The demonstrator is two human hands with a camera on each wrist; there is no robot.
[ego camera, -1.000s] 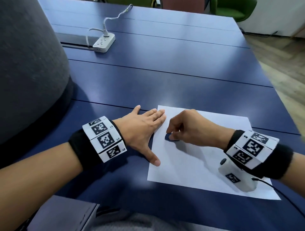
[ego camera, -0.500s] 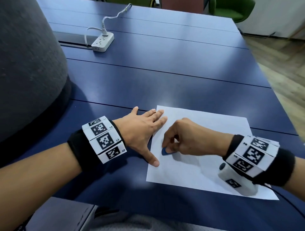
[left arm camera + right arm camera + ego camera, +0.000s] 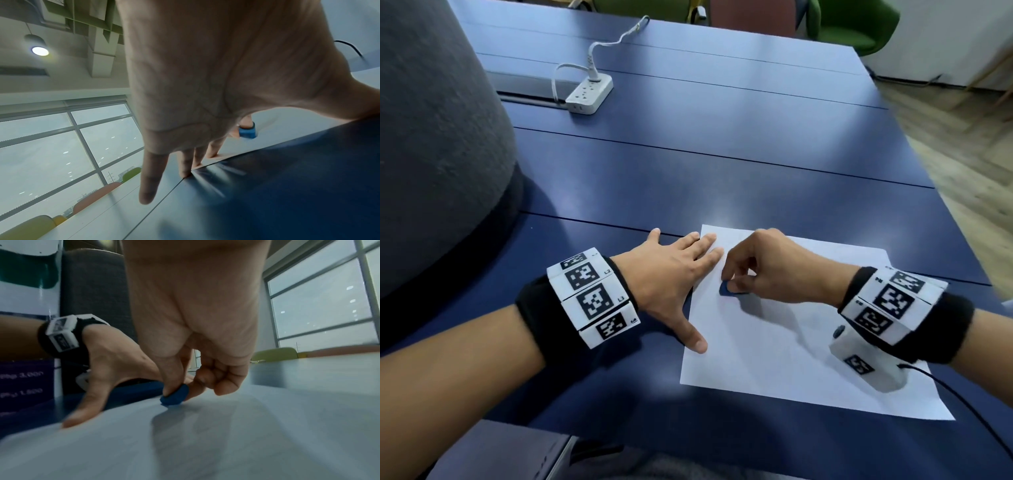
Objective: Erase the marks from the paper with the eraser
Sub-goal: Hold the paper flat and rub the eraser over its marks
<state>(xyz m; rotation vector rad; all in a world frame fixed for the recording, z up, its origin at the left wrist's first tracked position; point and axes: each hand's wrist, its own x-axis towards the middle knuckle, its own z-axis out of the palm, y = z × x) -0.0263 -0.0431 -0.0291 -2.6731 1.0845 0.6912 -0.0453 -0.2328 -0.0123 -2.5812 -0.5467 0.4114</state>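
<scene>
A white sheet of paper (image 3: 784, 359) lies on the blue table (image 3: 722, 154) in front of me. My right hand (image 3: 736, 279) pinches a small blue eraser (image 3: 728, 288) between thumb and fingertips and presses it on the paper near its left edge. The eraser (image 3: 174, 396) touches the sheet in the right wrist view, and shows as a blue block (image 3: 247, 132) in the left wrist view. My left hand (image 3: 681, 274) lies flat with spread fingers over the paper's left edge, the thumb on the sheet. No marks show on the paper.
A white power strip (image 3: 589, 94) with its cable sits at the far left of the table. A large grey rounded object (image 3: 431, 137) stands at the left. Green and red chairs (image 3: 852, 20) stand beyond the far edge. A black cable (image 3: 962, 404) trails from my right wrist.
My right hand slid the eraser toward me along the paper's left part, then back away a little. The left hand stayed flat in place.
</scene>
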